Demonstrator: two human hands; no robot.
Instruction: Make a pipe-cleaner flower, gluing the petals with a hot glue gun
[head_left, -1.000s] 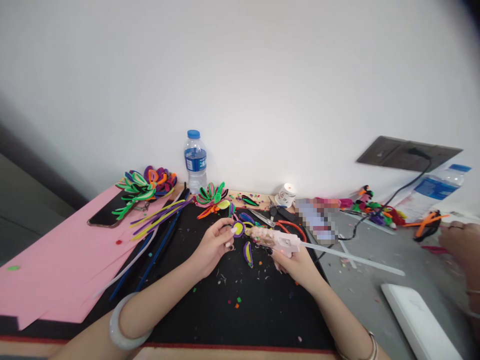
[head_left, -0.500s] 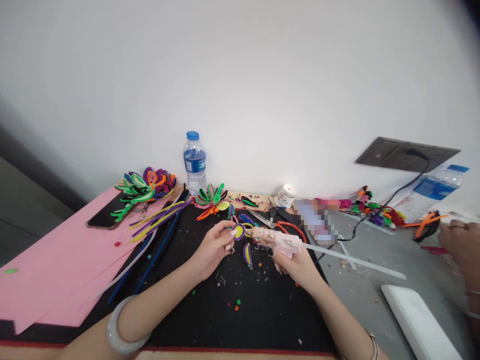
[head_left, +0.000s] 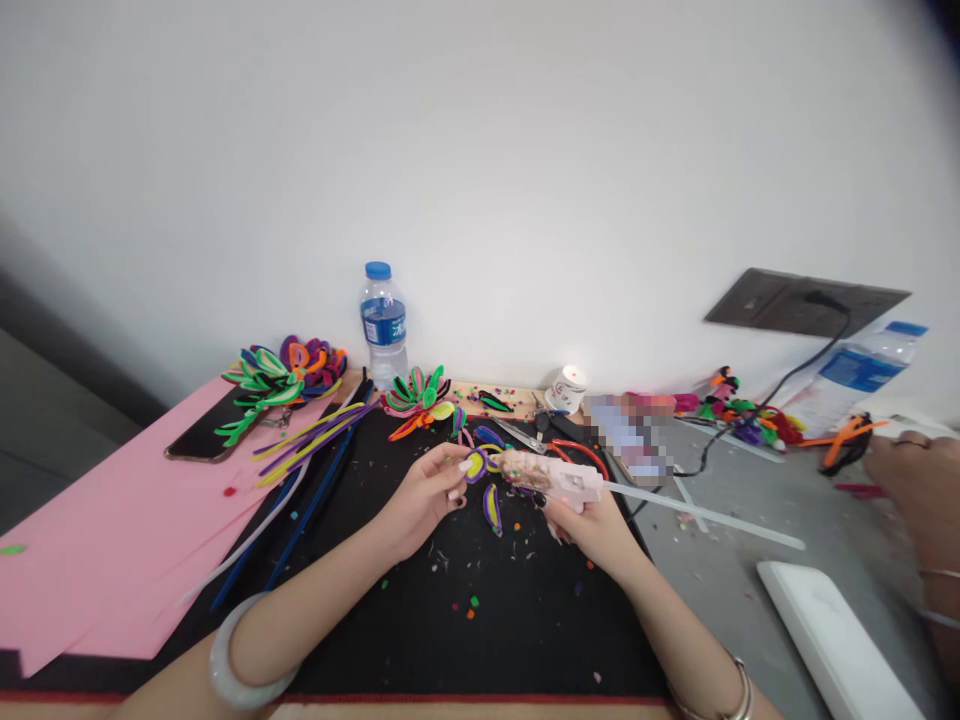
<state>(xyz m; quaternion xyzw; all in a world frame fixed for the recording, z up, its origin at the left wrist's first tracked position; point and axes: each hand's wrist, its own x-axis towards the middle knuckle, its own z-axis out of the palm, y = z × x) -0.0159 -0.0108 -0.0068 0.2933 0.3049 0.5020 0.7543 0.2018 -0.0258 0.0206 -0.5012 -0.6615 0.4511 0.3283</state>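
Observation:
Pinched in my left hand [head_left: 425,492] is a purple and yellow pipe-cleaner piece [head_left: 476,465], coiled round with a yellow middle. My right hand [head_left: 592,525] is wrapped around a pale pink glue gun [head_left: 555,478], its nozzle pointing left close beside the coil. Whether nozzle and coil touch I cannot tell. A long translucent glue stick [head_left: 705,512] sticks out of the gun's back end. Just below the nozzle a purple and yellow pipe-cleaner petal [head_left: 492,509] lies on the black mat [head_left: 390,640]. Behind my hands lie scissors [head_left: 523,434] and red-handled pliers [head_left: 585,455].
Pipe-cleaner flowers [head_left: 281,375], a phone [head_left: 202,430] and pink paper [head_left: 97,540] are at left. A water bottle [head_left: 384,330] and a paper cup [head_left: 566,390] stand by the wall. Rightward are a black cord [head_left: 780,390], a white case [head_left: 832,640] and another person's hand [head_left: 904,480].
The whole view has shifted slightly. My hands hold nearly the same pose, with the glue gun still beside the coil. The other person's hand at right has moved a little.

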